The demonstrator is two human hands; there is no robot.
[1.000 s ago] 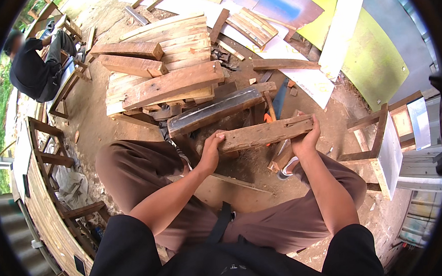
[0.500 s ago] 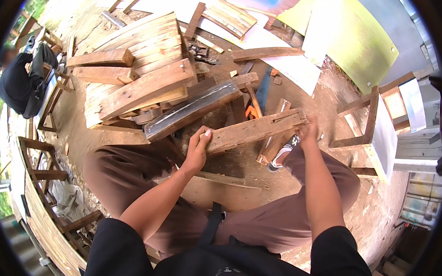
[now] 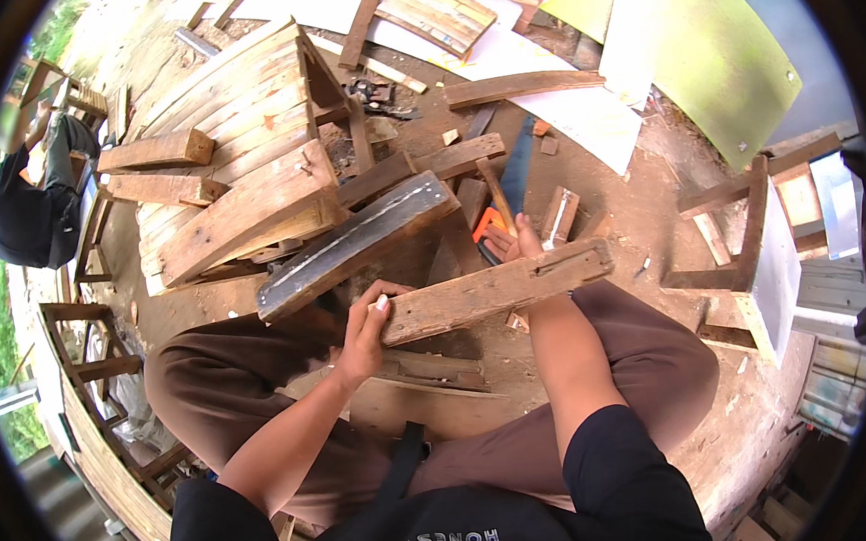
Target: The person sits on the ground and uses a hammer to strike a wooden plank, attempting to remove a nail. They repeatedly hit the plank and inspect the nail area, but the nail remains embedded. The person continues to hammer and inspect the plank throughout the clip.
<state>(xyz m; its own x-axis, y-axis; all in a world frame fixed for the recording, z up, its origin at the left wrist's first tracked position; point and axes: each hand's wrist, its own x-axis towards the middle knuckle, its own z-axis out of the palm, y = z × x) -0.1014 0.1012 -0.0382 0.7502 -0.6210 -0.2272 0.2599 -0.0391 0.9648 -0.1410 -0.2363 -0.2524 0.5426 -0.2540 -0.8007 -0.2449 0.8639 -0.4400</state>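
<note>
My left hand (image 3: 365, 325) grips the left end of a rough brown wooden plank (image 3: 493, 292), its thumb on the upper face. The plank lies slantwise above my lap, its right end over my right forearm. Beyond its far edge, my right hand (image 3: 516, 243) reaches out with fingers stretched, partly hidden by the plank. A slim wooden handle (image 3: 495, 194) runs down between its thumb and fingers; whether they press on it is unclear. Close by lies a handsaw with a blue blade (image 3: 517, 168) and orange grip (image 3: 490, 222).
A dark beam with a pale streak (image 3: 358, 245) lies just ahead. Beyond it stands a slatted wooden structure (image 3: 238, 104) with loose timber on top. Wooden frames flank me at left (image 3: 100, 369) and right (image 3: 744, 230). Another person (image 3: 33, 208) sits at far left.
My right hand has let go of the plank's right end and moved left and forward, beneath the plank to the slim handle. My left hand keeps hold. The view has shifted slightly.
</note>
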